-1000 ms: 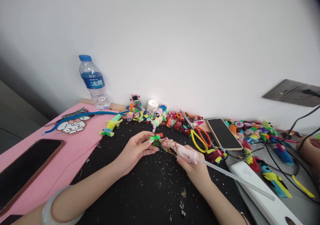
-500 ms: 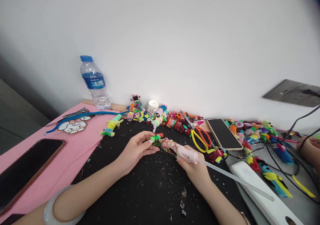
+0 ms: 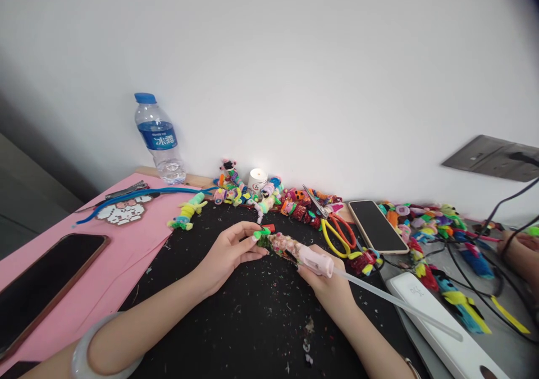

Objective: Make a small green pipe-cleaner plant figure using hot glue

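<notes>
My left hand (image 3: 227, 254) rests on the black mat (image 3: 236, 323), fingers pinched round a small green fuzzy piece (image 3: 263, 235). My right hand (image 3: 326, 282) is wrapped round a pink glue gun (image 3: 303, 253) whose tip, crusted with coloured bits, touches that green piece. A clear glue stick (image 3: 400, 306) juts out of the gun's back toward the right. Yellow and orange scissors (image 3: 334, 227) lie just behind the gun.
A water bottle (image 3: 159, 138) stands by the wall, a lit candle (image 3: 257, 177) sits among several pipe-cleaner figures. Phones lie on the pink sheet (image 3: 46, 281) and beside the scissors (image 3: 376, 226). A white power strip (image 3: 442, 323) and cables lie right, near another person's hand (image 3: 520, 252).
</notes>
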`<state>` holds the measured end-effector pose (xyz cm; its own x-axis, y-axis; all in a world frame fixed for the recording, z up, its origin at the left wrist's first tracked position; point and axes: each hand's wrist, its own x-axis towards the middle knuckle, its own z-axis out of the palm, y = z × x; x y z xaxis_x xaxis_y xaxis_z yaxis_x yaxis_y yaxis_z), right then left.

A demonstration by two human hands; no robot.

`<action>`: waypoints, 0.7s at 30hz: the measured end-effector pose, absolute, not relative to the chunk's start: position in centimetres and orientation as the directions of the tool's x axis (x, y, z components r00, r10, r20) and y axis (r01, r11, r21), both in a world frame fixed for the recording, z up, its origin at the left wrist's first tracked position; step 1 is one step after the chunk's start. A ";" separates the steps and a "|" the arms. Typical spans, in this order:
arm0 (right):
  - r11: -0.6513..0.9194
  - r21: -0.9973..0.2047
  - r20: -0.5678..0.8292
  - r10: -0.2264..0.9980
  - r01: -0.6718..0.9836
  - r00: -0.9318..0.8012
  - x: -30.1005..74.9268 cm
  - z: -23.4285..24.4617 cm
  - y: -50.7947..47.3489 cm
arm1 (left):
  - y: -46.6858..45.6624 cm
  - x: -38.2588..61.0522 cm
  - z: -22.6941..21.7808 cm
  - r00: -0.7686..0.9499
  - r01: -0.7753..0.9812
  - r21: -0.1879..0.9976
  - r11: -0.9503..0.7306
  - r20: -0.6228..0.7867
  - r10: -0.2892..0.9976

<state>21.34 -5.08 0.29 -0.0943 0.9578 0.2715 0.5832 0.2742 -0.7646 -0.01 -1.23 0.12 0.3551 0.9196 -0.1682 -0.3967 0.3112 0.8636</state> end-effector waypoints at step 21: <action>0.267 -0.395 0.277 0.947 0.879 -0.163 21.6 0.6 -5.1 | -1.1 -0.1 0.2 0.304 -0.345 0.914 0.213 -0.105 0.947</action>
<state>21.57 -5.13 0.58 -0.1630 0.9469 0.2771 0.8790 0.2669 -0.3950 -0.09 -1.08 0.22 0.3043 0.9467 -0.1055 -0.3452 0.2128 0.9141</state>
